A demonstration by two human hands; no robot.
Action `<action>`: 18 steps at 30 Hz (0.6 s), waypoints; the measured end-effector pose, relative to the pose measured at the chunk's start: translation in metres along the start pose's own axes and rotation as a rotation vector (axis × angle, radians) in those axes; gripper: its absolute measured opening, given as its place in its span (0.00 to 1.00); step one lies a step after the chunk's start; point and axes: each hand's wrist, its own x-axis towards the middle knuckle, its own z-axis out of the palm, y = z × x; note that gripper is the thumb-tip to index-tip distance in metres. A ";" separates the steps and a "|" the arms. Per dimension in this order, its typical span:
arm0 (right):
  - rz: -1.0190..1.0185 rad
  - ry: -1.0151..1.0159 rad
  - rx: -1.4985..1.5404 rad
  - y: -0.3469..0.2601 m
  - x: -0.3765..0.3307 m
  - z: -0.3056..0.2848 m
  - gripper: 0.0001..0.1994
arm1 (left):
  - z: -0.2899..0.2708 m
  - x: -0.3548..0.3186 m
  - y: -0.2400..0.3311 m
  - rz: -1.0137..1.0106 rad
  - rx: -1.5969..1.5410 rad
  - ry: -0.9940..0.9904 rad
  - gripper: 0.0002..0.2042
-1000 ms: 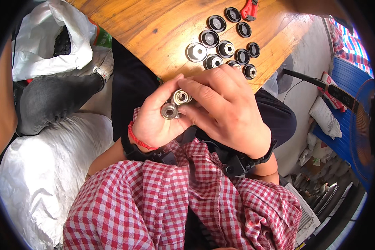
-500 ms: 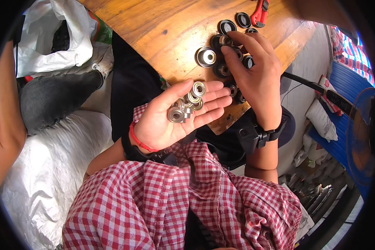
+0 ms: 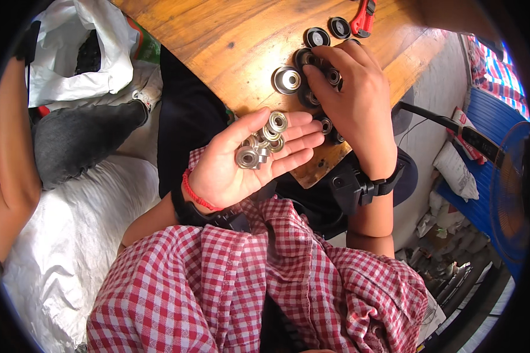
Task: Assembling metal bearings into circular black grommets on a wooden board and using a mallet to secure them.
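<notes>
The left hand (image 3: 250,159) lies palm up in the middle of the frame, fingers spread open, with a small heap of metal bearings (image 3: 262,144) resting on the palm and the base of the fingers. A red cord bracelet (image 3: 197,194) circles its wrist.

The right hand (image 3: 353,97) reaches to the upper right of the frame, palm down over a cluster of dark-rimmed bearings (image 3: 318,100) on the wooden counter (image 3: 218,41). Its fingers are bent over them and touch them; whether they have closed on one cannot be told. A black strap with a device (image 3: 359,185) sits on this wrist.

Just left of the fingertips one silver bearing (image 3: 287,80) lies alone on the counter. Two more black rings (image 3: 327,32) lie near the top edge, beside a red tool (image 3: 364,17).

At the upper left, a white plastic bag (image 3: 70,59) sits on the floor, and another person's arm (image 3: 9,159) runs down the left edge.
</notes>
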 end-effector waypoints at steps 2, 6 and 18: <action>0.003 -0.003 0.009 -0.002 -0.001 0.005 0.10 | -0.004 -0.003 -0.001 0.033 0.006 0.004 0.27; -0.029 0.014 -0.012 -0.001 -0.001 0.012 0.11 | -0.005 -0.001 -0.001 0.069 -0.012 0.040 0.28; -0.132 -0.194 0.363 -0.029 -0.031 -0.015 0.14 | -0.010 -0.003 -0.006 0.108 -0.070 -0.096 0.19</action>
